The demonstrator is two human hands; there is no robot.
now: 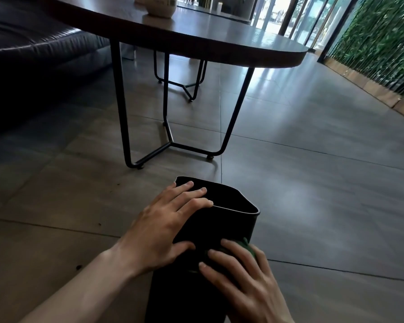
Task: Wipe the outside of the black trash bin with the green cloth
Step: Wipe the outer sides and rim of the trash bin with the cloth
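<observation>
The black trash bin [231, 220] lies tipped on the grey tiled floor, its open mouth facing away from me toward the table. My left hand [163, 227] is spread flat over the bin's upper side near the rim, fingers reaching the edge. My right hand [240, 278] presses the green cloth [248, 249] against the bin's near side; only a small patch of green shows past my fingers, the rest is hidden under the palm.
A dark oval table [196, 36] on thin black metal legs [166, 136] stands just beyond the bin, with a pale pot [160, 7] on top. A dark sofa [33, 50] fills the left. A green plant wall [383, 43] runs along the right.
</observation>
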